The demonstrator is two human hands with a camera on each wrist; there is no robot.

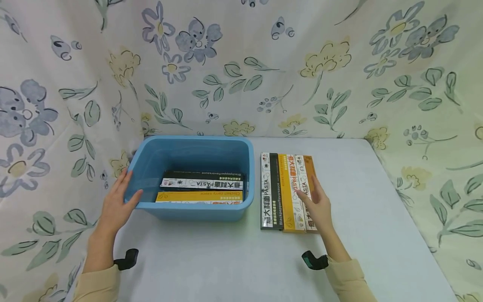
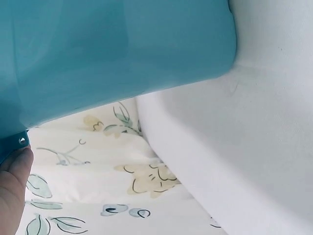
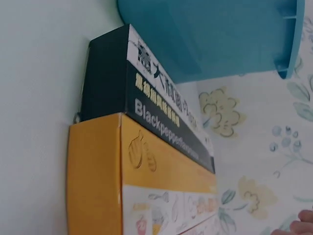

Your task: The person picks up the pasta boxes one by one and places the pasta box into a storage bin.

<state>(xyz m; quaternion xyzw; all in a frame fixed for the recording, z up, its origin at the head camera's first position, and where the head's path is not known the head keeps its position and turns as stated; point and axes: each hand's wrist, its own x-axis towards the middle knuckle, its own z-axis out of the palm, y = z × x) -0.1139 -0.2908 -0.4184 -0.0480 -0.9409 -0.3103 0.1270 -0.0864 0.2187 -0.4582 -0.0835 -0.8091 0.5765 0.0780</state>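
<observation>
In the head view my left hand (image 1: 118,199) is at the front left corner of a blue plastic bin (image 1: 200,213), fingers along the outer left rim and thumb over the corner. The left wrist view shows its fingertips touching the bin's rim tab (image 2: 18,143). Inside the bin lie a black-and-white pasta box (image 1: 201,183) and a yellow pasta box (image 1: 200,196). My right hand (image 1: 318,205) is over the right side of a row of pasta boxes, thumb and fingers spread apart. The row has a black-and-white box (image 1: 271,188), a yellow-and-white box (image 1: 287,209) and a brown-and-white box (image 1: 308,163).
The bin and the row stand on a white table (image 1: 226,260), with a gap between them. A floral curtain (image 1: 241,84) hangs behind and at both sides. Black wrist mounts (image 1: 127,259) are on both forearms.
</observation>
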